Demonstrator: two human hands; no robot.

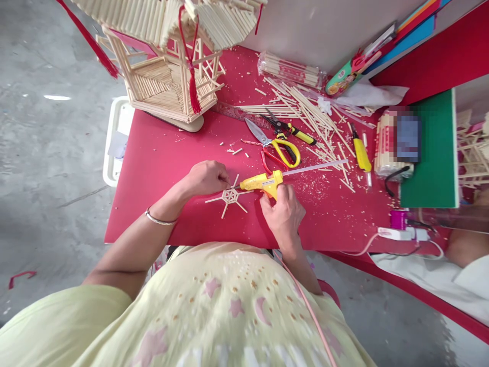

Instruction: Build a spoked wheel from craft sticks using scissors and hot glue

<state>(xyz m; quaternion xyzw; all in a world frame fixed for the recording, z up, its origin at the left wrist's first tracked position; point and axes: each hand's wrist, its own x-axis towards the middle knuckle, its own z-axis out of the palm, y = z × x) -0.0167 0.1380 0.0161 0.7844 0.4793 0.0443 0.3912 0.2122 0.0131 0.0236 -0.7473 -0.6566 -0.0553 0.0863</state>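
Observation:
A small spoked hexagon of thin wooden sticks (229,195) lies flat on the red table (153,153) in front of me. My right hand (284,211) is wrapped round the handle of a yellow hot glue gun (263,182). Its nozzle points left and reaches the right side of the hexagon, and a long clear glue stick (315,167) sticks out of its back. Just above the hexagon's upper left, my left hand (208,178) is closed with its fingertips pinched together. Whatever is between those fingertips is too small or hidden to make out.
A wooden-stick pavilion (168,76) with red tassels stands at the back left. Yellow-handled scissors (284,150), red-handled pliers (269,158) and scattered sticks (305,112) lie behind the glue gun. A yellow utility knife (361,150) is further right. Another person's arm (466,244) shows at the right.

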